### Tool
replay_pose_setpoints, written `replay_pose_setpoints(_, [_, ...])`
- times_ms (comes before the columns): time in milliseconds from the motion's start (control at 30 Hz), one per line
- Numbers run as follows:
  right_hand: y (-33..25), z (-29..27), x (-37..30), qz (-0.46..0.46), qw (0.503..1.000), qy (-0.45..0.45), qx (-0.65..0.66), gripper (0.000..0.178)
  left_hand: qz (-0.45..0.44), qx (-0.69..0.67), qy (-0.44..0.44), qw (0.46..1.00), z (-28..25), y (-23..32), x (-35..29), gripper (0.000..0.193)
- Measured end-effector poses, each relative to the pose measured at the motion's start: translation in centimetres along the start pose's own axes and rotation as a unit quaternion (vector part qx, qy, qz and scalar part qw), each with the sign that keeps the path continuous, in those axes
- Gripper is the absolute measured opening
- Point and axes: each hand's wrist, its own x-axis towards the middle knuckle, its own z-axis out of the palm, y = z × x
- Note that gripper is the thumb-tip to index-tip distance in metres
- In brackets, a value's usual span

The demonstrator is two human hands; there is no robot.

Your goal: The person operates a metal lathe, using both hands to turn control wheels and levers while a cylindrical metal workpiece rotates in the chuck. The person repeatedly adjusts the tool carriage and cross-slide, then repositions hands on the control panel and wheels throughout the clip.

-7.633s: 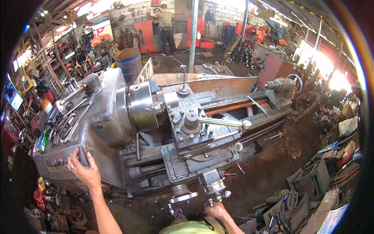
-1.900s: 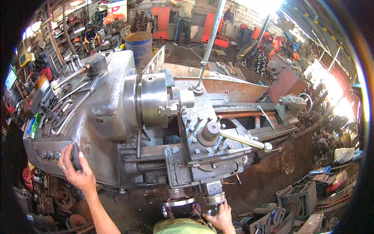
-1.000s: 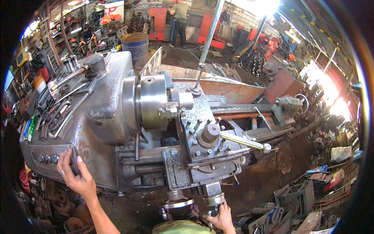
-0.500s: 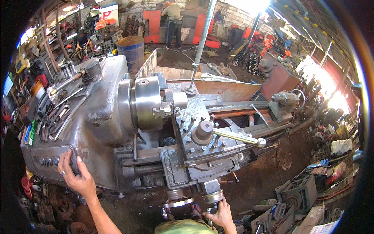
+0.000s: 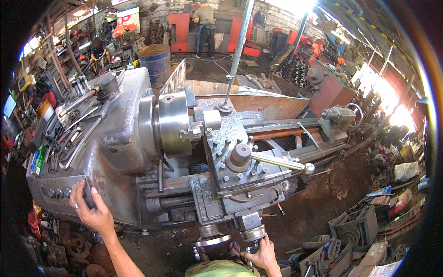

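Workpiece (image 5: 212, 119) in chuck (image 5: 171, 127), 11 o'clock; chips (image 5: 227, 133) suggest some cutting done, remainder unclear. Left hand (image 5: 95, 212), 8 o'clock: thumb, fingers apart at headstock (image 5: 117, 127). Right hand (image 5: 265, 255), 5 o'clock, at handwheel (image 5: 253, 233): can't tell grip.

A large grey lathe (image 5: 122, 124) is viewed from above. The left hand (image 5: 95, 214) is rested on the corner of a front panel (image 5: 45, 183) set with round buttons, its thumb spread from the fingers. The right hand (image 5: 265, 255) is placed at a small crank with a round collar (image 5: 252, 233); how far it is closed cannot be made out. A short bright cylinder (image 5: 212, 119) is held at the face of the chuck (image 5: 173, 124). The tool post (image 5: 239, 159) is fitted with a ball-ended lever (image 5: 279, 160), and metal chips (image 5: 225, 134) are scattered behind it. Hand tools (image 5: 82, 143) are laid on the headstock. Beyond, a blue drum (image 5: 154, 67) and a standing person (image 5: 206, 30) are seen.
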Motion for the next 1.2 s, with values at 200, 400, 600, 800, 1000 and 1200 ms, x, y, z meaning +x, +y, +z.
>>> replay_pose_setpoints(200, [-0.04,0.05,-0.01,-0.004,1.000,0.007,-0.005,0.102,-0.005,-0.003,-0.001,1.000,0.00,0.06,-0.05,0.025])
replay_pose_setpoints(400, [-0.31,-0.19,-0.02,-0.018,1.000,0.015,-0.003,0.101,-0.002,0.000,-0.004,1.000,-0.03,-0.03,-0.06,0.025])
replay_pose_setpoints(600, [-0.61,-0.33,-0.08,0.002,1.000,0.009,-0.009,0.101,-0.004,-0.006,0.001,1.000,0.04,-0.01,-0.06,0.025])
replay_pose_setpoints(800, [-0.38,-0.29,0.01,-0.002,1.000,0.003,-0.003,0.100,-0.005,-0.012,0.000,1.000,0.03,-0.02,-0.05,0.025])
replay_pose_setpoints(1000, [-0.30,-0.29,0.09,0.012,1.000,-0.012,0.001,0.102,-0.016,-0.014,-0.002,1.000,0.02,0.03,-0.04,0.025])
replay_pose_setpoints(1200, [-0.47,-0.55,0.13,0.021,0.999,-0.025,0.013,0.104,-0.010,-0.012,-0.001,1.000,0.01,0.06,-0.06,0.025])
